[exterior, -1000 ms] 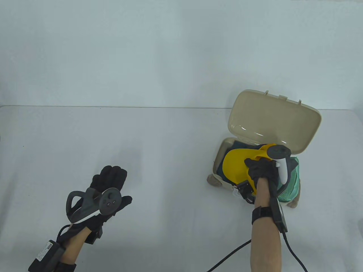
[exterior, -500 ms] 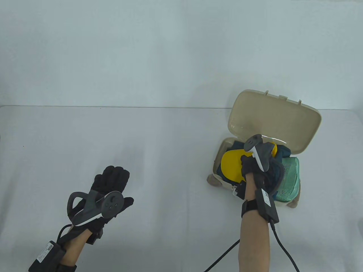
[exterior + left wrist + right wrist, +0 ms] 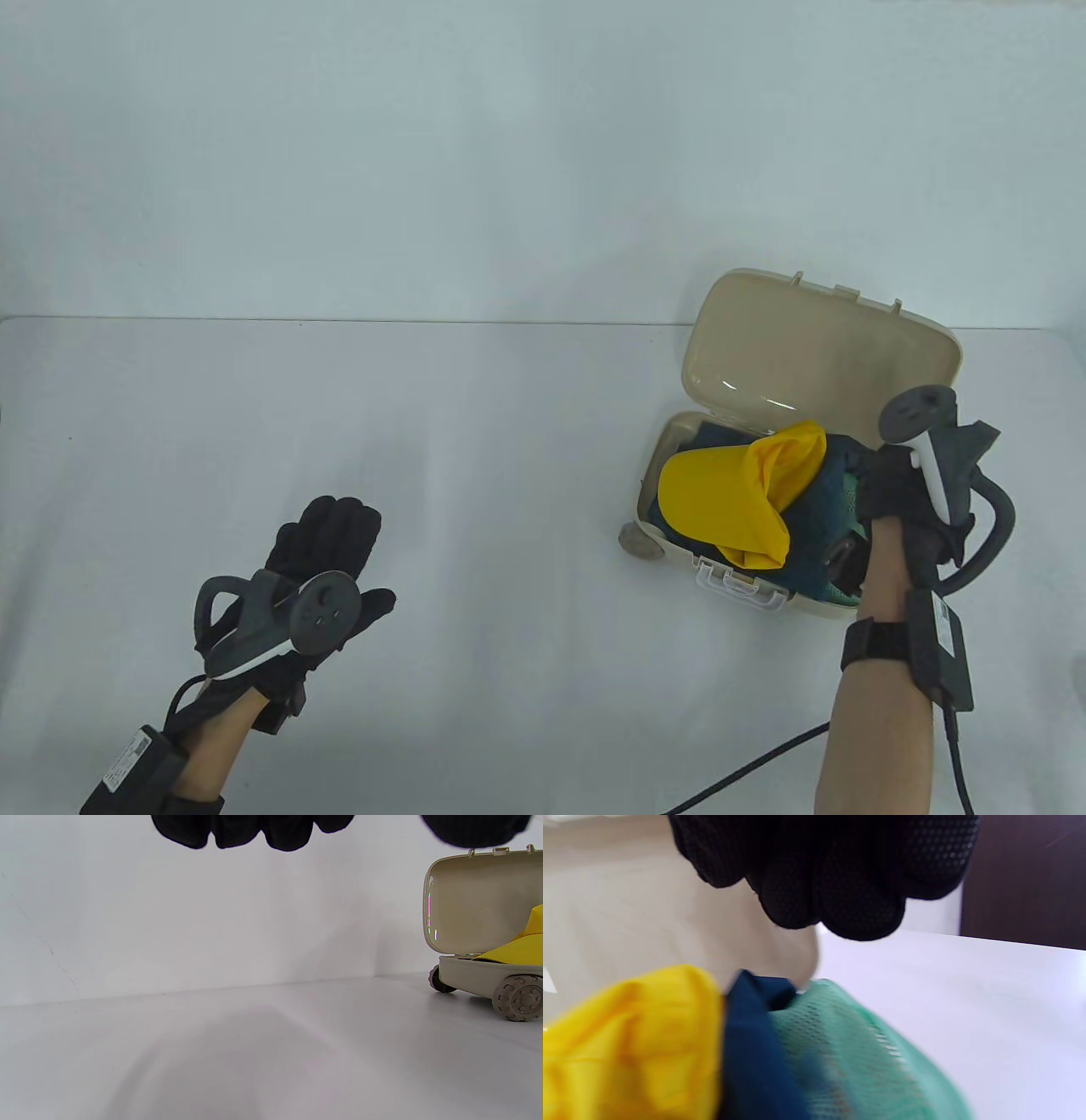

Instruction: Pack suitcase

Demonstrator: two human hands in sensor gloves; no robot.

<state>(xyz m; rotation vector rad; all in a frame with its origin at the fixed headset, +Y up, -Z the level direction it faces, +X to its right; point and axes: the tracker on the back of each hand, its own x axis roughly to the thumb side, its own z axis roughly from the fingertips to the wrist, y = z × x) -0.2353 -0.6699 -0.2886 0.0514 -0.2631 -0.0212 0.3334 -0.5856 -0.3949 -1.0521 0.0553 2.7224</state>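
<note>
Yellow cloth (image 3: pixel 730 501) lies loosely atop the small beige plastic suitcase (image 3: pixel 679 441), just left of the right hand (image 3: pixel 891 492), whose finger state I cannot tell; left hand (image 3: pixel 327 552) rests spread, far left.

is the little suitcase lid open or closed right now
Open. The suitcase lid stands tilted up behind the base, its beige inside showing, with the yellow cloth piled in the base.
</note>
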